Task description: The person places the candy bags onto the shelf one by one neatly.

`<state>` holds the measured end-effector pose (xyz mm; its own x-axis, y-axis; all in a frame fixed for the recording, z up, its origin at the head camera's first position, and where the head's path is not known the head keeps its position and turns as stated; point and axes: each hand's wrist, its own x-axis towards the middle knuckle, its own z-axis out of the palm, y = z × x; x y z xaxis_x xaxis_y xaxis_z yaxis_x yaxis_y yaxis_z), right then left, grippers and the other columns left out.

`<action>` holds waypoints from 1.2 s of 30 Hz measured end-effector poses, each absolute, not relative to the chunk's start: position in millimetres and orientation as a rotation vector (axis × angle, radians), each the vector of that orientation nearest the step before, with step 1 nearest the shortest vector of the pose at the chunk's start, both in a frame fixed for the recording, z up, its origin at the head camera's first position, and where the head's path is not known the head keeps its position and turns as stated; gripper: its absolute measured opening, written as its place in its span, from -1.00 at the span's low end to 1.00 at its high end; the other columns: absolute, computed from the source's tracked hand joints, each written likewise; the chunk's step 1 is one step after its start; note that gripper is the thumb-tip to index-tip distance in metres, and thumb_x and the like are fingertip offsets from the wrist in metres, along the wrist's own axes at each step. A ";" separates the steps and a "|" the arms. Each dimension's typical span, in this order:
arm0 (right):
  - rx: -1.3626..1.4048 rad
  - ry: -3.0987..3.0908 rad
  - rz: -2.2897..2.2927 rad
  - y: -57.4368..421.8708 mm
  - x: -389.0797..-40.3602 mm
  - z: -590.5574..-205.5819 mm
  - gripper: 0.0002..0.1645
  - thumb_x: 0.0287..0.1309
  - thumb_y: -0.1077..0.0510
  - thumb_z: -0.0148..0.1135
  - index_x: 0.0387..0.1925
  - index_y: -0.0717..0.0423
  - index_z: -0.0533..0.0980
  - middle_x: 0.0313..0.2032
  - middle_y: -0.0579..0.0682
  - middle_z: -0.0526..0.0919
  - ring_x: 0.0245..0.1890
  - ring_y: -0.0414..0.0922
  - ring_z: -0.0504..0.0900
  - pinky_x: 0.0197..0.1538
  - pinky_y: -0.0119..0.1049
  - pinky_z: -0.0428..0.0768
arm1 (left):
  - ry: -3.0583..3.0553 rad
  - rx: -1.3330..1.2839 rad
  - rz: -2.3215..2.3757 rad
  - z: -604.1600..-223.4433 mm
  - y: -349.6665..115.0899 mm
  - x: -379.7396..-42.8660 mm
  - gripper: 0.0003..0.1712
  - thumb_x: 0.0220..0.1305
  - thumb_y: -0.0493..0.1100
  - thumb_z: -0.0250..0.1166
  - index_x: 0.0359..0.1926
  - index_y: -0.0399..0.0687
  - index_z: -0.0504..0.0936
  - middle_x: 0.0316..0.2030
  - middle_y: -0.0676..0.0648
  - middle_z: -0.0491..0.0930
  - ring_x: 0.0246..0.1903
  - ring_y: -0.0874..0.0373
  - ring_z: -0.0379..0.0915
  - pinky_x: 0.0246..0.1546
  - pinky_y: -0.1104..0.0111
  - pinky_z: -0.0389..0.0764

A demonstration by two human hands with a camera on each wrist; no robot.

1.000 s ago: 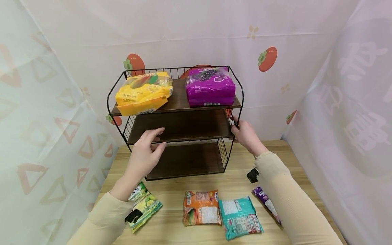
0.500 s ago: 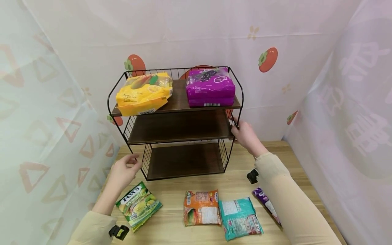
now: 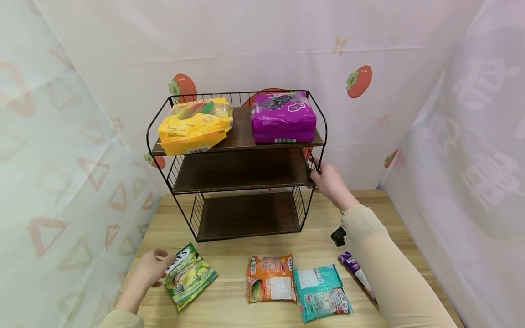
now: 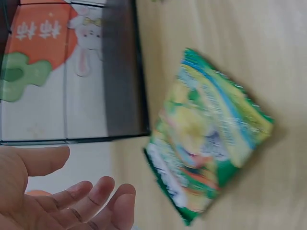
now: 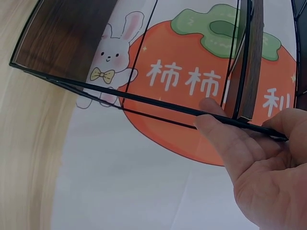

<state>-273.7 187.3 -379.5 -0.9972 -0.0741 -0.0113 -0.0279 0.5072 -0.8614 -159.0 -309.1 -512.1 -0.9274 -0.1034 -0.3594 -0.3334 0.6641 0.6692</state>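
My left hand (image 3: 152, 269) is at the left edge of a green Fox's candy bag (image 3: 190, 277) lying on the table. Its fingers are loosely bent and hold nothing. In the left wrist view, thumb and fingers (image 4: 91, 194) are spread apart, and the green bag (image 4: 201, 139) lies beyond them. My right hand (image 3: 333, 184) grips the right side frame of a black wire rack (image 3: 242, 169) with brown shelves, level with the middle shelf. From the right wrist, the hand (image 5: 264, 167) has its thumb and fingers around the black side bar (image 5: 158, 105).
A yellow packet (image 3: 193, 125) and a purple packet (image 3: 283, 118) sit on the top shelf. Orange (image 3: 270, 279), teal (image 3: 321, 291) and narrow purple (image 3: 357, 273) bags lie along the wooden table (image 3: 234, 255). Printed cloth (image 3: 262, 45) encloses the back and sides.
My left hand has moved from in front of the middle shelf, down and left, to beside the green candy bag. The right hand has stayed on the rack's side.
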 end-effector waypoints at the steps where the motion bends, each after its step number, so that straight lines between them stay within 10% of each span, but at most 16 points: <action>1: -0.090 2.687 -1.533 187.3 -273.8 -379.4 -0.29 0.54 0.20 -0.19 0.63 0.12 -0.03 0.25 0.48 0.49 -0.08 0.20 0.76 0.01 -0.07 0.69 | 2.570 -0.361 1.138 -516.9 -311.3 -157.3 -0.22 0.45 0.12 0.21 0.29 -0.52 0.30 -0.06 -0.43 0.59 -0.30 -0.01 0.59 -0.46 0.17 0.67; 17: -0.077 2.680 -1.507 187.0 -271.1 -379.2 -0.28 0.55 0.18 -0.22 0.64 0.07 -0.06 0.23 0.48 0.48 -0.05 0.19 0.75 0.05 -0.07 0.67 | 2.446 -0.481 0.964 -564.1 -322.5 -137.2 -0.06 0.32 0.38 0.24 0.01 -0.55 0.38 -0.62 -0.05 0.36 -0.68 0.17 0.32 -0.59 0.26 0.61; 25: -0.082 2.675 -1.534 187.1 -271.6 -379.1 -0.28 0.55 0.19 -0.22 0.63 0.10 -0.07 0.31 0.48 0.42 -0.04 0.23 0.74 0.02 -0.09 0.69 | 2.393 -0.527 0.964 -576.6 -316.5 -133.4 -0.03 0.14 0.54 0.29 -0.26 -0.42 0.47 -0.50 -0.18 0.50 -0.57 0.02 0.55 -0.51 0.22 0.66; 36: -0.075 2.685 -1.530 186.0 -270.9 -379.9 -0.27 0.54 0.19 -0.21 0.63 0.12 -0.06 0.25 0.47 0.47 -0.08 0.21 0.75 0.00 -0.06 0.70 | 2.369 -0.607 1.059 -604.6 -312.0 -131.3 0.08 0.18 0.39 0.37 0.03 -0.65 0.29 -0.52 -0.21 0.42 -0.62 0.05 0.43 -0.62 0.26 0.60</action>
<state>-270.9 186.0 -379.9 -0.9976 -0.0671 -0.0194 -0.0175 0.5091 -0.8605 -131.3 -312.0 -604.6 -0.7904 -0.1997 -0.5792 -0.5647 0.6040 0.5624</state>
